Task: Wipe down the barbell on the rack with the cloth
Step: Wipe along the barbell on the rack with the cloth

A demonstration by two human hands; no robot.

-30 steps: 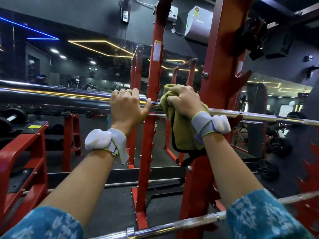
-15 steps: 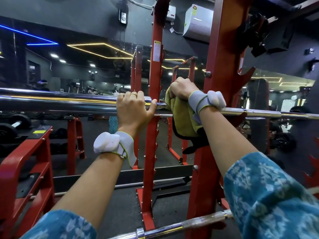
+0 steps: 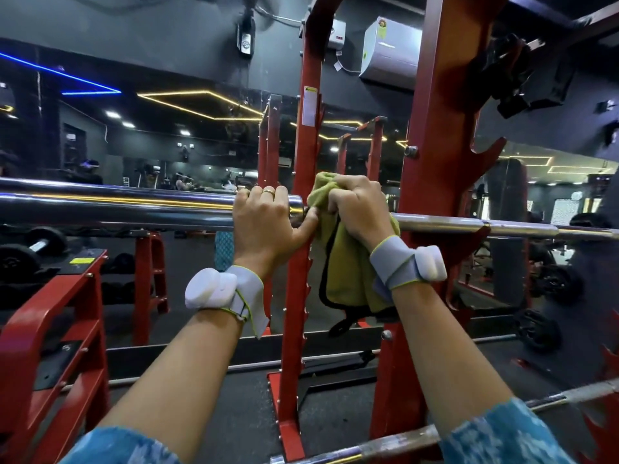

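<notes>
Both arms reach up to the barbell (image 3: 134, 209) lying across the red rack (image 3: 438, 128). The left hand (image 3: 268, 226) grips the thick sleeve; the right hand (image 3: 358, 209), knuckles up, clutches the green cloth (image 3: 348, 276) on the bar beside it.

Red rack (image 3: 435, 128) holds chrome barbell (image 3: 117, 209) horizontal; thin shaft section rests in red hook (image 3: 482, 234)

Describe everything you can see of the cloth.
The cloth is yellow-green, soft-looking fabric with a dark hem. It is bunched over the barbell, gripped there by the right hand, with its loose end hanging in folds below the bar. The left hand grips the bar beside it, thumb at its edge.
</notes>
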